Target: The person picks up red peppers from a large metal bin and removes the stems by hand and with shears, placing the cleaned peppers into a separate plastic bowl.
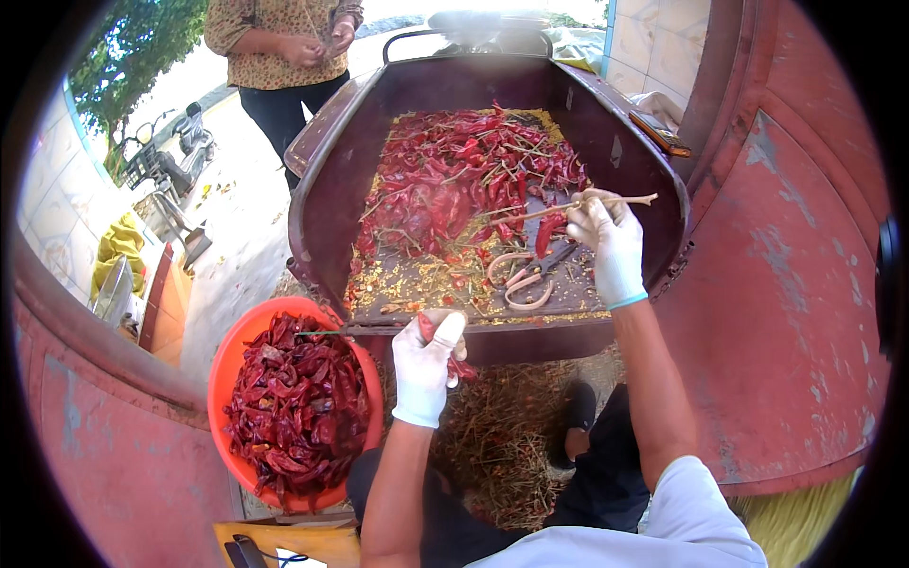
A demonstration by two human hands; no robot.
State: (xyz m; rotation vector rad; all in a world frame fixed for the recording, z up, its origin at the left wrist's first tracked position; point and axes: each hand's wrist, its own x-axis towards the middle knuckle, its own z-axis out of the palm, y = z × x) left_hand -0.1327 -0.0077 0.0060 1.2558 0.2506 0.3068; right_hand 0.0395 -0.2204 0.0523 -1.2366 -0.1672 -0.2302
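Note:
My left hand [429,362], in a white glove, is closed around red dried chili pieces [460,369] just in front of the metal cart bed's near edge. In my gloved right hand [603,231] is a thin branched stick [643,200], held above the right side of the bed. A red chili [548,233] hangs beside those fingers; whether it is attached to the stick I cannot tell. Scissors [529,277] with pinkish handles lie below on the cart bed [341,135]. Farther back is a heap of dried chilies with stems [454,177], among scattered yellow seeds [405,280].
An orange-red basin [221,426] heaped with dried chilies [298,405] stands left of my left hand. Stems litter the floor [497,440] below the cart. Red metal doors [788,298] flank me. Beyond the cart's left side stands another person [284,50]. A device [660,133] rests on the right rim.

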